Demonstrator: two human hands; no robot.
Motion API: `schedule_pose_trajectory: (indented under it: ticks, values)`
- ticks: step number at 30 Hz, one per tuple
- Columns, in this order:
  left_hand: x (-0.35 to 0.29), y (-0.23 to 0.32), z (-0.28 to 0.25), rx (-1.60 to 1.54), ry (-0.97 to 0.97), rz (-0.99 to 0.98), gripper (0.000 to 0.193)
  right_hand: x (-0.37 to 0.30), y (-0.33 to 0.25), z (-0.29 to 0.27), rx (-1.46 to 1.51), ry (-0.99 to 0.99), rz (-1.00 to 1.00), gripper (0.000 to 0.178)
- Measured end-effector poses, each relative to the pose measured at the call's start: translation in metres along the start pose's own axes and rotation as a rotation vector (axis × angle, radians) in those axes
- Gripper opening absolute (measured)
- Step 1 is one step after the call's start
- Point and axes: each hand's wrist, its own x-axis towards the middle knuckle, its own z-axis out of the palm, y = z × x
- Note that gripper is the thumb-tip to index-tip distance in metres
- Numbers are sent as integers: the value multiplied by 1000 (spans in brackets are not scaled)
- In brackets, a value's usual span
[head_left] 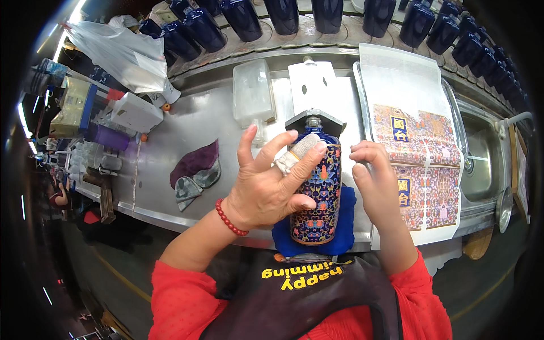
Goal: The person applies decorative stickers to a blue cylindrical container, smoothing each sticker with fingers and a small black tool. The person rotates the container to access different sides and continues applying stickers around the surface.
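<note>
A dark blue bottle with a colourful flower pattern (323, 192) lies in front of me, neck pointing away, on a blue cloth (347, 212). Its neck rests at a dark angled bracket (334, 126). My left hand (263, 184) is spread over the bottle's left side, with the thumb and index finger over its pattern. What looks like a grey wrap with a white band (300, 152) covers its middle finger. Just right of the bottle is my right hand (375, 175), apart from it. Its fingers are loosely bent, with a small gap to the thumb and nothing visible between.
Patterned printed sheets (425, 164) lie on the right, beside a sink (481, 147). A purple and grey cloth (197, 167) is on the metal table at left. A clear block-shaped container (252, 90) stands beyond my left hand. Several blue bottles (280, 14) line the conveyor behind.
</note>
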Motion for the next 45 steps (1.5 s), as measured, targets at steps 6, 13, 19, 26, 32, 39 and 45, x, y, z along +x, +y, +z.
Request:
schedule_pose_trajectory:
  ticks: [6,13,19,26,32,39,45]
  values:
    - [12,-6,2,-33,-40,99,69,-31,6,-3,-233,83,-163,42]
    - [18,-15,5,-184,108,59,70,6,-20,-13,50,67,27,23]
    - [-1,-8,14,-291,316,-98,69,59,0,0,16,95,-6,18]
    - [5,-13,12,-130,195,67,58,40,11,-9,170,124,79,19]
    - [15,-23,15,-190,231,88,55,-11,17,-16,466,127,196,21]
    - [3,-12,15,-215,256,35,56,-68,35,-17,301,146,221,22]
    - [-8,-4,16,-177,280,33,55,-37,-7,-11,136,122,30,19]
